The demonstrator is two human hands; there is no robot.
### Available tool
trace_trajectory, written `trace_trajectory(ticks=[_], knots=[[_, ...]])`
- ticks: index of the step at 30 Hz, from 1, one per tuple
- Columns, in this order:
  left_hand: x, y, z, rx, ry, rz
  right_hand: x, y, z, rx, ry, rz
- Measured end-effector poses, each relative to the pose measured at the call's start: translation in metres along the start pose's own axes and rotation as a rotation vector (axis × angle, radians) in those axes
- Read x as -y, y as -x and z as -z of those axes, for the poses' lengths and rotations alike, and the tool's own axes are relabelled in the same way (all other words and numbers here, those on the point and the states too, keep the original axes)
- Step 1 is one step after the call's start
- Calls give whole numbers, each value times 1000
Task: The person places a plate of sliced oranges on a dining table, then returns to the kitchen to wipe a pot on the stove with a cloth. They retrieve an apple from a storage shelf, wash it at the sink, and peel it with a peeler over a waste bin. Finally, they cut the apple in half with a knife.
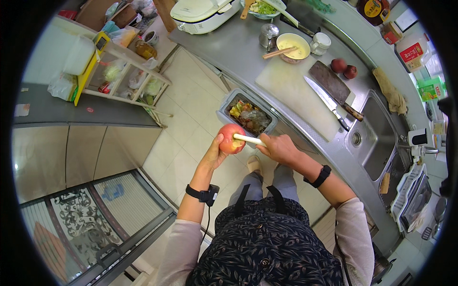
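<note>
My left hand (215, 152) holds a red apple (229, 142) from its left and lower side. A patch of the apple's skin is gone, showing pale flesh. In my right hand (280, 146) is a peeler with a white handle (250, 139); its tip meets the apple near the top, and its working end is hard to make out. Just beyond the apple, a grey waste bin (273, 125) with food scraps and a plastic bag hangs at the counter's edge. A white cutting board (286, 85) lies on the counter, with a kitchen knife (323, 96) and a cleaver (331, 82) on it.
A bowl of yellow liquid (293, 46) with chopsticks across it stands behind the board. Two dark red round fruits or vegetables (344, 68) lie beside the cleaver. The steel sink (375, 132) is at the right, a rice cooker (204, 16) at the far left of the counter.
</note>
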State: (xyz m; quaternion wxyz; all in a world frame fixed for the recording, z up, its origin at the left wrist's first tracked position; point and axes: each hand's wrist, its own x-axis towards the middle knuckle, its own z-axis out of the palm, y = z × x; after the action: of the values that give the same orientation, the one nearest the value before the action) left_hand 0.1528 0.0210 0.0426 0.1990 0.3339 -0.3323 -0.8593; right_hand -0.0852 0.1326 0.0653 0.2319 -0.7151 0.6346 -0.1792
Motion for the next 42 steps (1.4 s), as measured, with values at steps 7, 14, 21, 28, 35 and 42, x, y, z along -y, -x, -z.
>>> trace_trajectory(ticks=[7,14,21,28,35,42], knots=[[1,-20,30,104,94,304,-48,-24,-8,-8,132,125],[27,-38,45,29,324,329,-83,-55,-59,24,188,-276],[22,-43,37,-46,241,289,-26,-39,-33,-37,-235,75],[8,-37,35,1,17,404,-1,-40,-9,-9,30,303],[18,-36,27,-106,9,293,5,-38,-29,-64,51,140],[32,-47,36,-230,-26,49,18,-47,-59,-120,-67,-178]])
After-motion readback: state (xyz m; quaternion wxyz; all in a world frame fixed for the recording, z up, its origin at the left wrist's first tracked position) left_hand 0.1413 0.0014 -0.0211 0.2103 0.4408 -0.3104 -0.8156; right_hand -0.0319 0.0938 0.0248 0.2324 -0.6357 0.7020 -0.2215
